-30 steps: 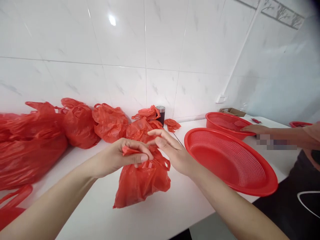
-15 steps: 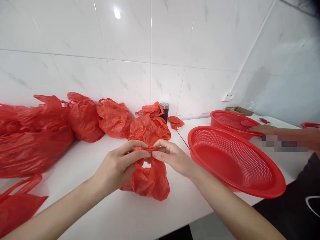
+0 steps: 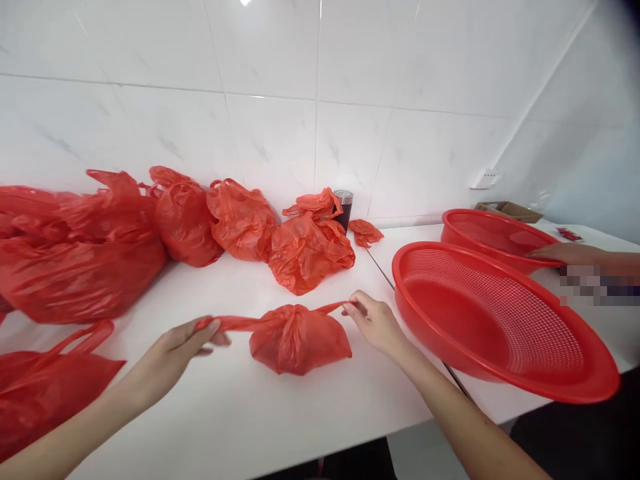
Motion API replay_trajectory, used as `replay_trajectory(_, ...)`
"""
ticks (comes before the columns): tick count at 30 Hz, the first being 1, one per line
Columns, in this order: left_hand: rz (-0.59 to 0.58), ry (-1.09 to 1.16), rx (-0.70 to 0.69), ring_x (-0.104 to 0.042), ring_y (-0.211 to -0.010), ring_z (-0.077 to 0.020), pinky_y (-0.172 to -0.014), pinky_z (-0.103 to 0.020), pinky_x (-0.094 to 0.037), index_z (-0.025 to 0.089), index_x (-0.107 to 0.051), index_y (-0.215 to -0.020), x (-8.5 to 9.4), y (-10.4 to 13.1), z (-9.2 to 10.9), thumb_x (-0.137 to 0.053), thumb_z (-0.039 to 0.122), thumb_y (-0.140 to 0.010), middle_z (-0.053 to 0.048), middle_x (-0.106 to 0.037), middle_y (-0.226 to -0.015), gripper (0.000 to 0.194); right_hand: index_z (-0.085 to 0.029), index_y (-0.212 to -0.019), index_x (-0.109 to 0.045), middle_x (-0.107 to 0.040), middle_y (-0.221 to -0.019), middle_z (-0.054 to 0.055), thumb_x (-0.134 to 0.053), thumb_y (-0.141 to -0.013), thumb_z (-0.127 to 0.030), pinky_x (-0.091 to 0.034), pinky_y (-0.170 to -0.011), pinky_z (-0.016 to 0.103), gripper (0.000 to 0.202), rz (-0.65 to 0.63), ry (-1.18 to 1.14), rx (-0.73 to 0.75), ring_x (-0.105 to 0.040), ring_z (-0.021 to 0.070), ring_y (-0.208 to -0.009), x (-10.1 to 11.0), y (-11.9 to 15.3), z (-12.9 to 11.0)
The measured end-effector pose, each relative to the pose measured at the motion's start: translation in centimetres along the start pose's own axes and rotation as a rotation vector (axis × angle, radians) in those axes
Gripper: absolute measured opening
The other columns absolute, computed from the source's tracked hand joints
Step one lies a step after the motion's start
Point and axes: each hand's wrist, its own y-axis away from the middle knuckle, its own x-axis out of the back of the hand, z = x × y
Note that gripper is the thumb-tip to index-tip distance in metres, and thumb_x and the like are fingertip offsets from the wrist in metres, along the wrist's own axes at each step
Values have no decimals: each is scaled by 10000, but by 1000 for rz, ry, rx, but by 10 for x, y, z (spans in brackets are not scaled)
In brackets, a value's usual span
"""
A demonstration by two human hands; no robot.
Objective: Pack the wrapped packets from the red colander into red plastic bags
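Note:
A small, full red plastic bag (image 3: 301, 341) sits on the white table (image 3: 240, 413), its top gathered at the middle. One handle stretches out to the left, pinched between the thumb and fingers of my left hand (image 3: 187, 343). My right hand (image 3: 373, 321) grips the end of the other, shorter handle on the right side. Both handles look taut. Behind it stands another red bag (image 3: 307, 253), apart from the one between my hands.
More filled red bags (image 3: 85, 267) line the wall at left; another (image 3: 55, 380) lies front left. Two red baskets (image 3: 460, 320) (image 3: 495, 230) stand at right, another person's hand (image 3: 575, 253) at the rear one. A dark cup (image 3: 343, 210) and cardboard box (image 3: 510, 211) are behind.
My hands have moved apart from the bag's middle, pulling its handles out to either side. The bag now shows a gathered top. The view has shifted slightly.

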Motion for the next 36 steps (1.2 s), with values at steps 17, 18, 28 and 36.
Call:
replay_trajectory(17, 178, -688, -152, -616, -626, -229, -603, -296, -387, 257, -504, -941, -74, -82, -4, -188, 397, -970, -19, -630, -673, 346, -245, -785, -361, -524, -649, -5, -355, -931, -313, -327, -555, 274, 161, 60, 349, 228, -476, 173, -565, -55, -5, 2)
replay_trajectory(18, 181, -715, -138, -627, -638, -236, -602, -299, -391, 252, -513, -962, -74, -86, -6, -183, 397, -971, -32, -649, -694, 360, -246, -794, -360, -522, -645, -12, -341, -917, -274, -316, -540, 269, 127, 42, 363, 224, -465, 169, -554, -56, -8, 6)
replay_trajectory(28, 165, -942, -77, -677, -750, -261, -653, -326, -437, 236, -515, -1137, -84, -120, -10, -204, 403, -974, -98, -716, -814, 389, -235, -882, -395, -531, -596, -35, -317, -911, -256, -238, -503, 248, 86, 32, 444, 143, -453, 151, -489, -67, -27, 34)
replay_trajectory(36, 145, -1030, -102, -679, -718, -283, -627, -340, -426, 232, -530, -1084, -69, -112, -18, -138, 477, -974, -86, -714, -759, 475, -224, -824, -434, -567, -621, -29, -356, -963, -389, -242, -508, 229, 229, 116, 503, 112, -509, 135, -516, -54, -25, 49)
